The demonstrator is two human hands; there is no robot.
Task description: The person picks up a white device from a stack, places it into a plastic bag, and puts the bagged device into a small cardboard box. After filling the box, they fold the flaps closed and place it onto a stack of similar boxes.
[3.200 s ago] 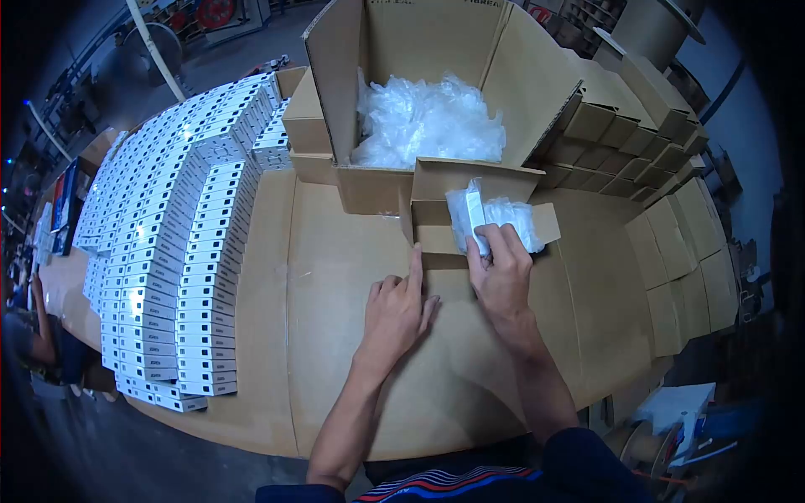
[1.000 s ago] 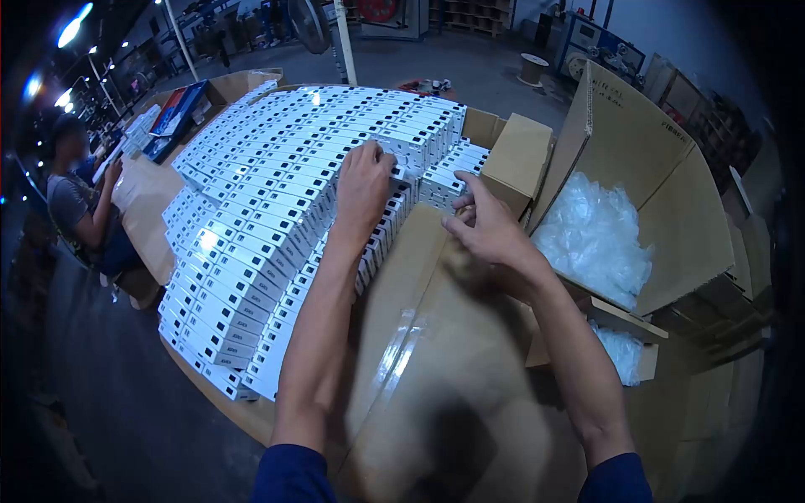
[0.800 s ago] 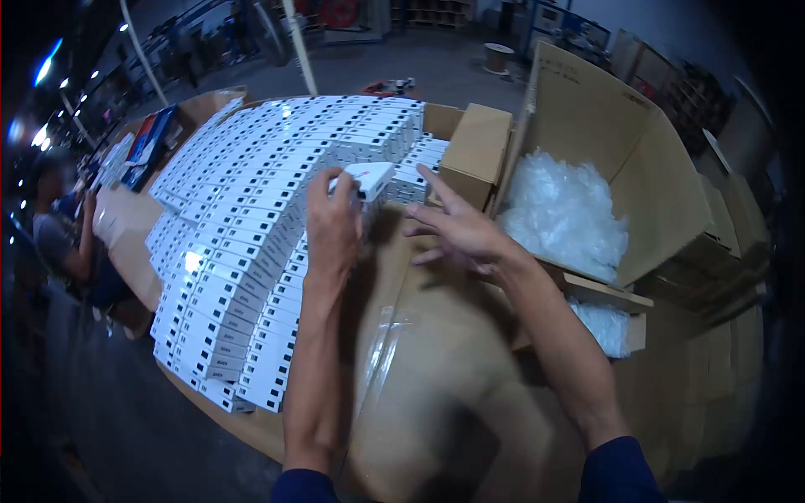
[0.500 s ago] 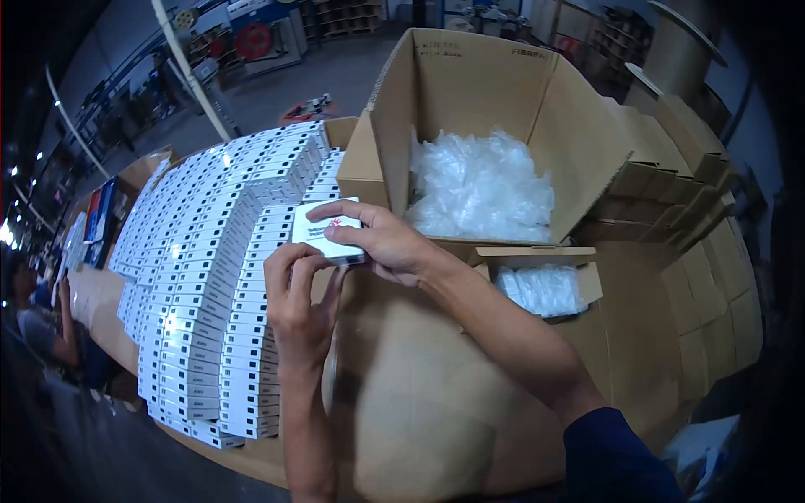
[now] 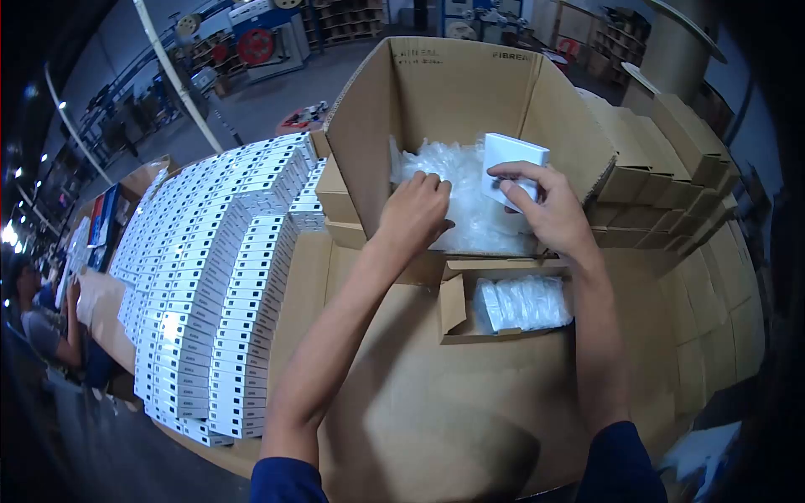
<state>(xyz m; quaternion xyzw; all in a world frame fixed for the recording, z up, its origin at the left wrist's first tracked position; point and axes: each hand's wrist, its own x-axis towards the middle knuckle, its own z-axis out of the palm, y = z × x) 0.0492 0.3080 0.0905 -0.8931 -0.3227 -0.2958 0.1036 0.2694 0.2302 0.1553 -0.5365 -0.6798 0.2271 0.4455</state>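
A small white box [image 5: 513,152] is gripped upright in my right hand [image 5: 553,210], its thumb and fingers closed round the lower part, over the large carton. My left hand [image 5: 417,210] is over the carton's near left part, fingers curled down at the clear plastic bubble bags [image 5: 478,220]. What those fingers hold, if anything, is hidden. Nearer to me lies an open small carton [image 5: 451,303], with several white boxes wrapped in clear plastic [image 5: 524,303] standing in a row inside.
The large open carton [image 5: 470,92] has tall upright flaps. Stacked white boxes [image 5: 189,310] cover the left side of the cardboard-topped table [image 5: 402,436]. Folded brown cartons [image 5: 650,180] are piled at the right. Another person [image 5: 50,318] is at far left.
Both hands have moved apart and right, from the white box between them to the large carton. The box went with my right hand; my left hand let it go. The view shifted slightly.
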